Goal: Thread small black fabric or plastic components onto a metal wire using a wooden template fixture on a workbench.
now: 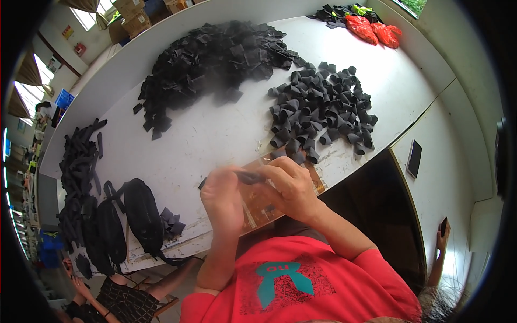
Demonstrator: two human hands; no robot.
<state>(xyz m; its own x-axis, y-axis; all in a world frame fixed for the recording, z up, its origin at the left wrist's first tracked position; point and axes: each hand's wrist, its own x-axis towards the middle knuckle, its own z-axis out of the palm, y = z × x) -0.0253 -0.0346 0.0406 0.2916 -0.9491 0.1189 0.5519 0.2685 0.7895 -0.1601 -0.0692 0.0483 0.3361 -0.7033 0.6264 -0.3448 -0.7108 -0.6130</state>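
Observation:
Both my hands are raised over a brown board (258,207) at the table's near edge. Pinched between them is a small black fabric piece (249,177), seemingly folded over. My left hand (223,196) closes on its left end, somewhat blurred, and my right hand (291,183) grips the right end. Just beyond the right hand lies a heap of black curled fabric loops (323,107). Farther off, a wide pile of flat black fabric pieces (210,59) spreads over the white table (188,140).
At left are black strips (78,161), black pouches with straps (142,210) and a few black pieces (172,222). Red plastic bags (371,30) sit far right. A phone (414,158) lies right of a dark gap. Other people's hands (444,237) show at right and lower left.

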